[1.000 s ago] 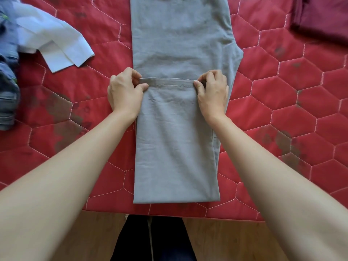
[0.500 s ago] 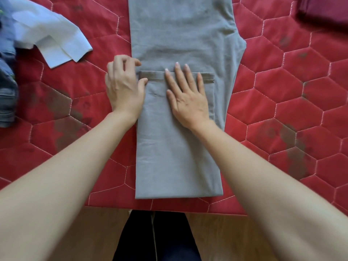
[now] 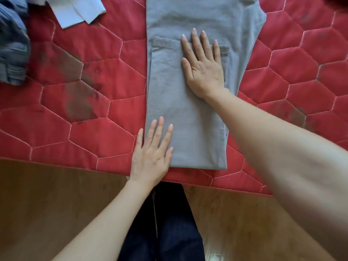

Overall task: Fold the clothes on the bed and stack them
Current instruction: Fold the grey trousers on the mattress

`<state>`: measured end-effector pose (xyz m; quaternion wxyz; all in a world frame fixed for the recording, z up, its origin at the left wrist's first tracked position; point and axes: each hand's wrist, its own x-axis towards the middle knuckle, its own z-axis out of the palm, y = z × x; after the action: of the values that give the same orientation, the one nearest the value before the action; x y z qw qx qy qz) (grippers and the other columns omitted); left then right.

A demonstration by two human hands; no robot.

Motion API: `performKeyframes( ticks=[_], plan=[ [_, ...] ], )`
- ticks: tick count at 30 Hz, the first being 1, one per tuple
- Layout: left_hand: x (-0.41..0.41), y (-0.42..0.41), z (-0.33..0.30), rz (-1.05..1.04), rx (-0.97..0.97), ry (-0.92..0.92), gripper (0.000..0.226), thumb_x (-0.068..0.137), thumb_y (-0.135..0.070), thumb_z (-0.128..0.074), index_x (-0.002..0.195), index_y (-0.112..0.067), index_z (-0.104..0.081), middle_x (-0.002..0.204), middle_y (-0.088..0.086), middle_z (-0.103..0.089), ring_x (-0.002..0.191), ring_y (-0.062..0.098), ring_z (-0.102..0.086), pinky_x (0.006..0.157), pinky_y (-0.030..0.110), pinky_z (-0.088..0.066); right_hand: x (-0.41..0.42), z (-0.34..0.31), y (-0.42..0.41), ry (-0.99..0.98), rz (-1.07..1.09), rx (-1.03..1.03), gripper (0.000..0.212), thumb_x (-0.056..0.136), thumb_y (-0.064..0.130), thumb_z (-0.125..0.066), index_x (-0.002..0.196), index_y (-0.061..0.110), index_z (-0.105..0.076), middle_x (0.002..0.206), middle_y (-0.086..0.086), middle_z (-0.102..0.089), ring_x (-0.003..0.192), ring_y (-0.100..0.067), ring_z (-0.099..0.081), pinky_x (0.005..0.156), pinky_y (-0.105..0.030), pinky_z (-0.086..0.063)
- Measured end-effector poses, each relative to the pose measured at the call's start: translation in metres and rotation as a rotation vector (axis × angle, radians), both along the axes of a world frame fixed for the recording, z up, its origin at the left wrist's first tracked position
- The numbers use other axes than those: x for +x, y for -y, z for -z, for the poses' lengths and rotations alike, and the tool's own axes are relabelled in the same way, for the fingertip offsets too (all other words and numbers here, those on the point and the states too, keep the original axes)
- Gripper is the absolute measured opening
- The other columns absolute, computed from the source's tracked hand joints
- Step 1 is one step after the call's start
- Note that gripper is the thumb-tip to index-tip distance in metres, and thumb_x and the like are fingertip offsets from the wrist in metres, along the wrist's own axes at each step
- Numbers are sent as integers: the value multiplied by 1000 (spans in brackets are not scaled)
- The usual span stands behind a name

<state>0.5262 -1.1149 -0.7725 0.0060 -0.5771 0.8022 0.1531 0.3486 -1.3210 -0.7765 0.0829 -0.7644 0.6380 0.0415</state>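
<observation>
The grey trousers point(image 3: 188, 110) lie lengthwise down the middle of the red quilt point(image 3: 94, 102), running from twelve o'clock to six, with the leg end doubled up so its hem sits across the cloth near the top of my view. The fold edge rests just inside the quilt's near border, which I judge keeps the bundle square and within easy reach.

My right hand point(image 3: 204, 66) lies flat at about one o'clock, fingers straight and spread, palm down on the doubled layer with the fingertips reaching over the hem. It grips nothing; I read it as pinning that hem so the top layer cannot creep. My left hand point(image 3: 152, 151) is flat too, at six o'clock, fingers straight, resting half on the trousers' near left corner and half on the quilt. It holds nothing either; it looks placed to smooth the fold or slip under it for the next one.

Further out, a white garment point(image 3: 75, 10) lies at eleven o'clock, and a blue-grey bundle of cloth point(image 3: 13, 48) at ten, both well apart from the trousers and seemingly unfolded. The wooden floor point(image 3: 56, 194) shows below the bed.
</observation>
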Motion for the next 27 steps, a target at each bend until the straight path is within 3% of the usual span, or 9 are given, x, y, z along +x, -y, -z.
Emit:
performKeyframes(
  ticks=[8,13,16,21,27],
  plan=[
    [12,0,2,30,18,15,59,99,-34,-28,153,-10,-22,161,13,-12,149,25,-9,119,50,-14,10,-18,-13,-29,75,41,57,102,42,-16,155,22,-8,163,-7,-3,150,-25,1,120,-47,2],
    [14,1,4,27,-1,-15,58,100,-34,-26,154,-11,-17,161,13,-9,149,23,-4,119,50,-10,53,-32,-122,220,243,-49,54,102,37,-16,151,16,-27,159,-8,-22,148,-23,-14,120,-45,-6],
    [14,0,5,27,-14,-29,59,99,-32,-28,154,-12,-18,161,13,-9,149,23,-5,119,51,-9,47,-21,-182,148,295,4,52,103,36,-21,151,18,-28,159,-8,-22,148,-22,-16,120,-46,-9],
    [14,0,4,27,18,-32,61,98,-32,-26,154,-13,-13,162,11,-3,150,22,0,120,52,-7,-10,-5,-212,-23,340,-37,52,102,39,-25,152,24,-27,159,-3,-22,148,-22,-17,117,-53,-16],
    [16,2,-2,47,65,-24,66,97,-44,-21,154,-12,-10,162,12,1,149,23,3,119,53,-7,-37,-9,-222,15,326,29,61,101,50,-22,154,21,-15,162,-10,-8,150,-25,-5,117,-59,-4]
  ],
)
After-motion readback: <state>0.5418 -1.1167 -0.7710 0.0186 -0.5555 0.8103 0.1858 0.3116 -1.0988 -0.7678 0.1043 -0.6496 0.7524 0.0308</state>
